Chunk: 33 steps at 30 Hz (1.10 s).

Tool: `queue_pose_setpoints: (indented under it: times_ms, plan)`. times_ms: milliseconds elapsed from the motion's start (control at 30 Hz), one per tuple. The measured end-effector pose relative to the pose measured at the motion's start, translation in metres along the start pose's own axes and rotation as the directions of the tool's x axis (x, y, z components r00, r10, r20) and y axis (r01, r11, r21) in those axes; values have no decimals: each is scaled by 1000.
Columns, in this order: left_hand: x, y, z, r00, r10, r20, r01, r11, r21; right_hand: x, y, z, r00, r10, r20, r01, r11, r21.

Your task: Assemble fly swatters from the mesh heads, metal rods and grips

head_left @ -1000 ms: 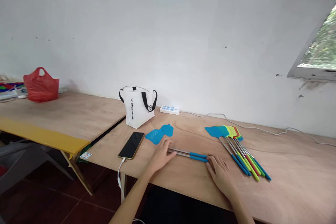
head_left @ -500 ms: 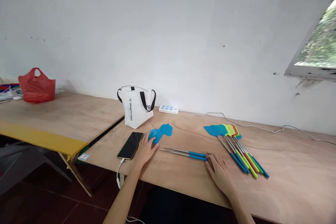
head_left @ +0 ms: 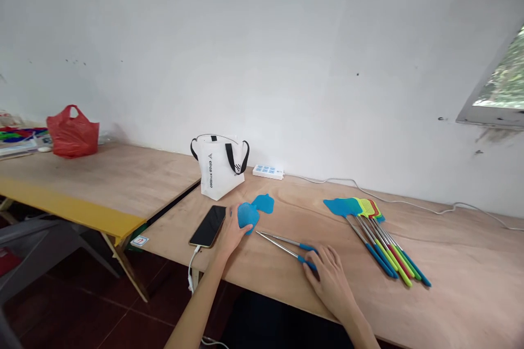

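Between the thumb and fingers of my left hand (head_left: 230, 233), a blue perforated fly swatter head (head_left: 248, 217) is gripped by its edge, tilted up. Just beyond it, a second blue fly swatter head (head_left: 265, 203) lies flat on the table. My right hand (head_left: 328, 278) is closed over the end of a fly swatter handle (head_left: 308, 263), a thin metal rod with a blue grip. Another blue-gripped handle (head_left: 308, 247) lies behind it, against the fingertips. The two rods spread into a narrow V, their bare tips pointing at my left hand.
Several assembled fly swatters (head_left: 382, 242) are fanned out to the right. A black-screened phone (head_left: 208, 226) on a white cable lies left of my left hand. A white bag (head_left: 221, 169) and a power strip (head_left: 268, 172) stand by the wall. A red bag (head_left: 73, 133) sits farther left.
My left hand has lifted and tilted the nearer blue head. My right hand has moved left over the handle ends, and the two rods, nearly parallel before, have swung apart.
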<state>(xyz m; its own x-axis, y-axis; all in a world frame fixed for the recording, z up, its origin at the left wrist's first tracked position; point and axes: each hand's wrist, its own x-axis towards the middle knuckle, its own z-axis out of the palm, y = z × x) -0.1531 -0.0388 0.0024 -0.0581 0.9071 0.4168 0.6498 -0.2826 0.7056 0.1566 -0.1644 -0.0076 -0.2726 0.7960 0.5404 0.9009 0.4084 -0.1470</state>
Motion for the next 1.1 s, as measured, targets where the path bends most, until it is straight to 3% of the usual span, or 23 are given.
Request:
queue_pose_setpoints:
  times_ms: [133, 233, 400, 500, 667, 867, 1100]
  plan:
    - [2, 10, -7, 994, 23, -108, -49, 970, -239, 3, -23, 7, 999, -38, -2, 38, 999, -7]
    - [3, 15, -9, 996, -49, -80, 11, 906, -422, 3, -24, 11, 1000, -22, -11, 22, 1000, -11]
    - [2, 30, -11, 982, -141, -129, 55, 853, -519, 3, -19, 11, 999, 23, -28, -23, 1000, 1]
    - [0, 43, -12, 953, -232, -193, 55, 762, -646, 3, -20, 10, 999, 48, -21, -48, 999, 23]
    - [-4, 53, -4, 942, -319, -105, 153, 685, -712, 5, -15, 7, 986, 150, -76, -141, 983, 121]
    - [-7, 51, 6, 953, -301, -29, 177, 635, -752, 1, -3, 5, 937, 319, -144, -275, 926, 258]
    - [-3, 49, 6, 929, -370, 29, 228, 509, -830, -1, -2, 7, 933, 339, -122, -291, 909, 297]
